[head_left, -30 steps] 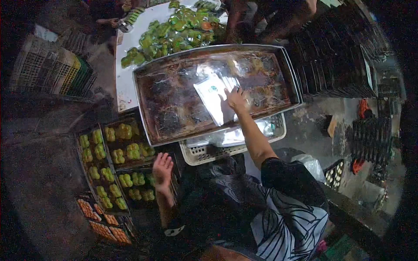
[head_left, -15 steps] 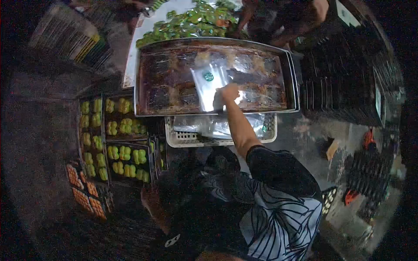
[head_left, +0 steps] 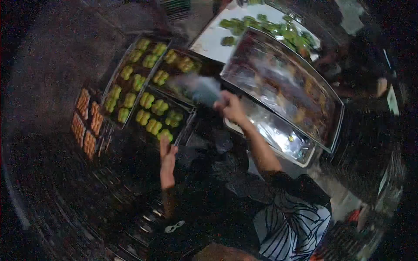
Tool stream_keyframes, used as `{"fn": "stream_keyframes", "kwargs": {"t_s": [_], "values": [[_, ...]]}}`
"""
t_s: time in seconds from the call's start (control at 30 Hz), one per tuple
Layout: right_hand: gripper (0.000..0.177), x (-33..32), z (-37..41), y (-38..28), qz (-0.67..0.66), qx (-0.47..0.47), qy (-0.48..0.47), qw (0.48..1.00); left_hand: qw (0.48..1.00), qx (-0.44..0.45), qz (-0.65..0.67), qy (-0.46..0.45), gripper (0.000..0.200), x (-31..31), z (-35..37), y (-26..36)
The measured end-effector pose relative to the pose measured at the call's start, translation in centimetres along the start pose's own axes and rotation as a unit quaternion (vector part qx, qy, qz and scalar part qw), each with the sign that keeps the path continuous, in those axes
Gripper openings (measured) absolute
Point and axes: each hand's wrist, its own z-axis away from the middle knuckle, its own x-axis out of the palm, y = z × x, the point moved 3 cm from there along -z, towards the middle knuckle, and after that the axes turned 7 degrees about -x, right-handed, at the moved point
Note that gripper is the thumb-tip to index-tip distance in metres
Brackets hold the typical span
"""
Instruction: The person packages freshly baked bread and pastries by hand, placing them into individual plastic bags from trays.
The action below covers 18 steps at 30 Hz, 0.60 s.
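Note:
My right hand (head_left: 230, 106) is closed on the end of a clear plastic bag (head_left: 202, 87), which is blurred and hangs over the trays to the left. My left hand (head_left: 167, 158) is raised at the near edge of a dark tray (head_left: 146, 126), its fingers apart and close to a green bun (head_left: 165, 135). Rows of green buns (head_left: 153, 126) lie in that tray. To the right of my right hand is a large stained metal tray (head_left: 283, 82). Below it, more plastic bags (head_left: 278, 135) lie in a white basket (head_left: 305, 163).
Wrapped green items (head_left: 300, 41) lie on a white table (head_left: 209, 43) at the back. Another long tray of green buns (head_left: 130, 80) stands left, beside orange-brown items (head_left: 89, 143). At the right, another person's arm (head_left: 357, 91) shows beyond the metal tray.
The view has turned left. My right hand has lifted the plastic bag off the metal tray and carried it left over the bun trays. My left hand has risen to the near bun tray.

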Motion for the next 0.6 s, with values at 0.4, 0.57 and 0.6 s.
{"fn": "stream_keyframes", "kwargs": {"t_s": [0.4, 0.57, 0.6], "values": [[0.075, 28.9, -19.3, 2.2, 0.191, 0.03, -0.363, 0.911, 0.91, -0.314, -0.059, 0.264, 0.033, -14.5, -6.4, -11.3], [0.068, 44.7, -33.1, 17.5, 0.365, -0.078, -0.361, 0.855, 0.722, -0.317, 0.372, 0.49, 0.051, -12.1, 1.1, -18.4], [0.066, 46.5, -34.1, 21.5, 0.4, -0.102, -0.375, 0.83, 0.706, -0.325, 0.38, 0.501, 0.051, -11.8, 2.3, -19.0]]}}
